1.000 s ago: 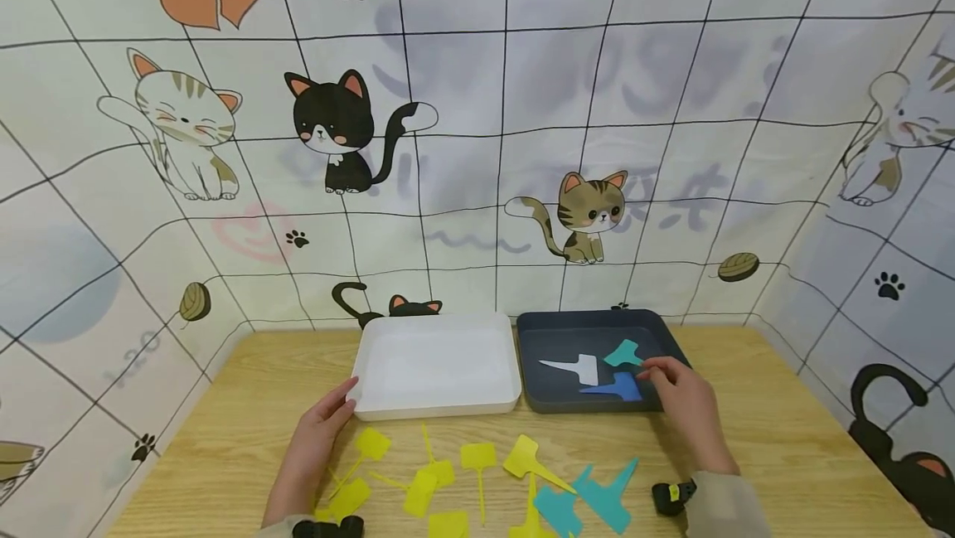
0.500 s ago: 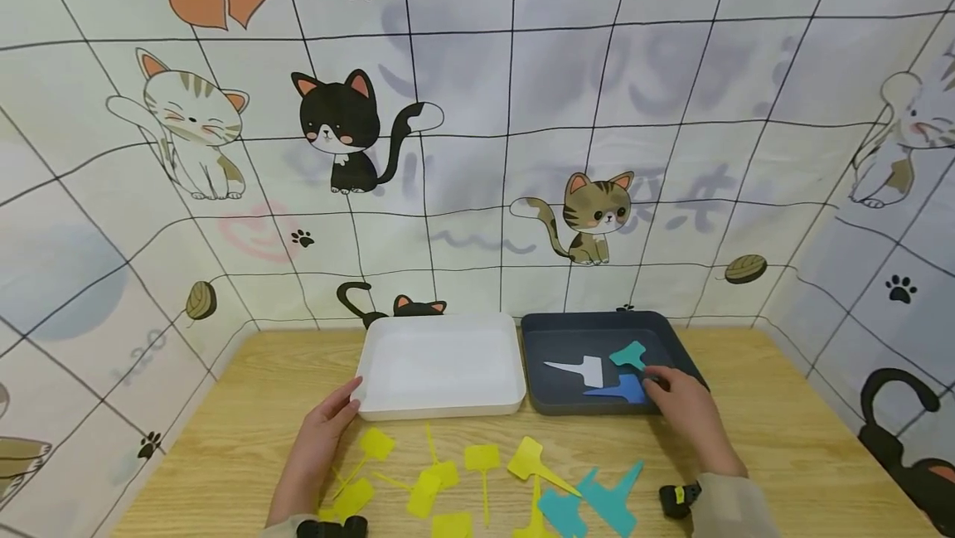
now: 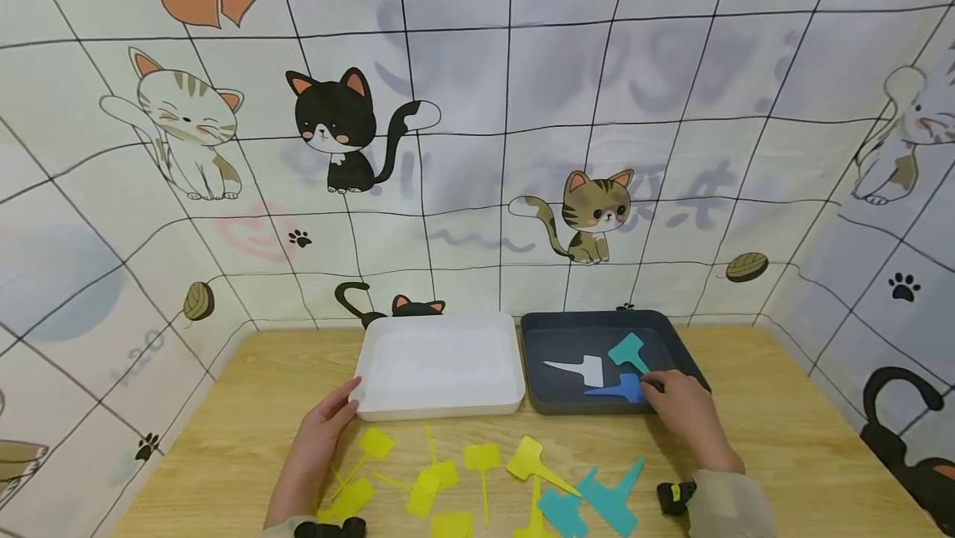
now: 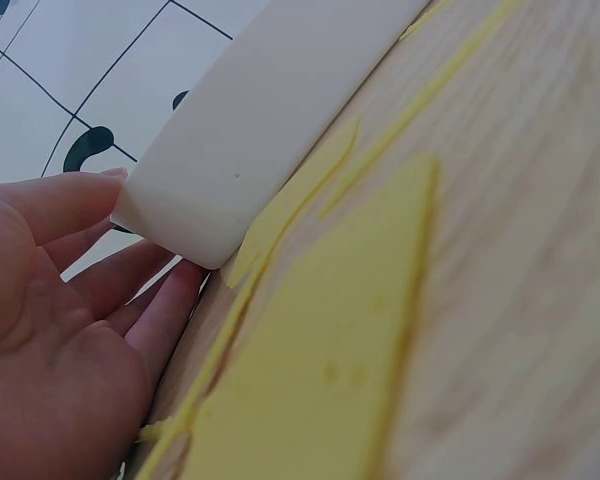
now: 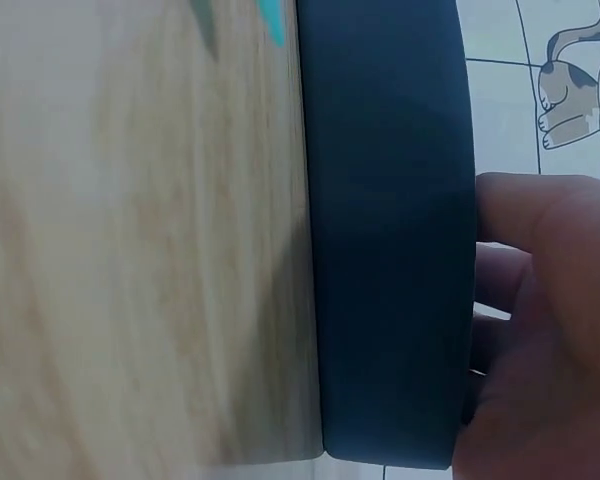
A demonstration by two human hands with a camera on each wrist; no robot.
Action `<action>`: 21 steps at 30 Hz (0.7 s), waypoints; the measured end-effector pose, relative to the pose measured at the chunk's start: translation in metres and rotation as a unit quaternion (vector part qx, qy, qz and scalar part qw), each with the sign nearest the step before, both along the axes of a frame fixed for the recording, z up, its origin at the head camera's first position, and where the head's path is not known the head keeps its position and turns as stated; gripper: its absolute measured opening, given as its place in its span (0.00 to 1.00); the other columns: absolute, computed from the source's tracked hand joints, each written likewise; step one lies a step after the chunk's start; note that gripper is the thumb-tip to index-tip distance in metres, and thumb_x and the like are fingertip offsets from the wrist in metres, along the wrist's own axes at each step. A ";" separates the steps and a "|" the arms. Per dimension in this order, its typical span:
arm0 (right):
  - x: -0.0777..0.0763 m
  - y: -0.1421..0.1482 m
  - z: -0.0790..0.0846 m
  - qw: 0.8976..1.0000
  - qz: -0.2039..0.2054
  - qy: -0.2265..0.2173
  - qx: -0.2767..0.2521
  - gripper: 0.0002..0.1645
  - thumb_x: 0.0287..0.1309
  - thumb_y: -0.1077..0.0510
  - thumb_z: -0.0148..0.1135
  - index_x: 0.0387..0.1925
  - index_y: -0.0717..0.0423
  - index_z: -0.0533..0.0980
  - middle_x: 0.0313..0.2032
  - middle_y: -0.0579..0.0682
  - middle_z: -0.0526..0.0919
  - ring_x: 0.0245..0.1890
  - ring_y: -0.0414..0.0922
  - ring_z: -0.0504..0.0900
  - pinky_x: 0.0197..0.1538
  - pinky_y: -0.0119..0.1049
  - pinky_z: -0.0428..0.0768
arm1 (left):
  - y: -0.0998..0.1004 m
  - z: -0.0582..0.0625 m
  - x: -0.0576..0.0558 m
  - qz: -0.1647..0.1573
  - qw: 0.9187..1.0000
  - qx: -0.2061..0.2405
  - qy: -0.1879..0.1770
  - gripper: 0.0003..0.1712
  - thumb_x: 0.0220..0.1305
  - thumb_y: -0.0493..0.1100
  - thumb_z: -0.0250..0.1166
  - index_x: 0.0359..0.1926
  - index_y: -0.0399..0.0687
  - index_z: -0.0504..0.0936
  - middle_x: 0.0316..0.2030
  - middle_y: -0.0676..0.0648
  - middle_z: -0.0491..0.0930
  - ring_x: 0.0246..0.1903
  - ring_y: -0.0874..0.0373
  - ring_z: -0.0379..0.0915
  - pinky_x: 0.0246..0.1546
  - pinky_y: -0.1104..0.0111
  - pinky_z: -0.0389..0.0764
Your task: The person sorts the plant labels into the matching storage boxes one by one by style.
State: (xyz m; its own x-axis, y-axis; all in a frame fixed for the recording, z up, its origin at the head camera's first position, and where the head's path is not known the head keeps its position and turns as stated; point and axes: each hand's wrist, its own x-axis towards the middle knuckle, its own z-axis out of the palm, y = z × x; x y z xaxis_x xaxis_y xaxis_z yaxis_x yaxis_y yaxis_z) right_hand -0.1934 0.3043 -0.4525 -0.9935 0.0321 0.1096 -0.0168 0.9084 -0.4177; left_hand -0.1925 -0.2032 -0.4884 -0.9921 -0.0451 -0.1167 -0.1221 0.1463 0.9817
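In the head view, my left hand (image 3: pixel 317 443) holds the white tray (image 3: pixel 438 409) at its front left corner. The left wrist view shows one fingertip at the tray's rim and other fingers low on its outer side. My right hand (image 3: pixel 686 414) reaches over the front right corner of the dark grey tray (image 3: pixel 552 402). Its fingertips pinch the stem end of a teal T-shaped plant label (image 3: pixel 625 347). Beside it in that tray lie a white plant label (image 3: pixel 589 370) and a blue plant label (image 3: pixel 627 389). The right fingertips are hidden in the right wrist view.
Several yellow plant labels (image 3: pixel 481 457) lie scattered and partly overlapping on the wooden table (image 3: pixel 224 430) before the trays. Light blue labels (image 3: pixel 608 503) lie at their right. A cat-patterned cloth (image 3: pixel 462 157) hangs behind and at both sides of the table.
The teal label has turned so that its stem slants toward the front right. My right hand has moved slightly forward and down with the stem end. The left hand stays on the white tray.
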 end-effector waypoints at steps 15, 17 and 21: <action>0.005 -0.002 -0.006 0.999 -0.020 -0.009 0.041 0.19 0.56 0.52 0.52 0.42 0.60 0.79 0.46 0.67 0.73 0.46 0.68 0.68 0.42 0.63 0.62 | 0.000 -0.006 0.006 0.000 1.000 -0.016 -0.014 0.22 0.65 0.48 0.52 0.60 0.60 0.67 0.63 0.52 0.58 0.63 0.59 0.47 0.63 0.61 0.50; 0.005 -0.002 -0.003 0.999 -0.021 -0.012 0.047 0.20 0.57 0.51 0.52 0.43 0.61 0.79 0.47 0.67 0.73 0.46 0.67 0.68 0.42 0.63 0.62 | -0.001 -0.003 0.005 -0.006 1.000 -0.018 -0.015 0.23 0.65 0.50 0.52 0.61 0.60 0.67 0.63 0.53 0.58 0.63 0.59 0.46 0.63 0.60 0.49; 0.002 -0.003 0.000 0.999 -0.016 -0.015 0.050 0.21 0.58 0.51 0.51 0.44 0.61 0.78 0.47 0.67 0.72 0.47 0.67 0.68 0.43 0.63 0.62 | -0.001 0.001 0.002 -0.008 0.999 -0.028 -0.015 0.23 0.65 0.50 0.52 0.61 0.61 0.66 0.63 0.52 0.57 0.64 0.58 0.45 0.63 0.58 0.48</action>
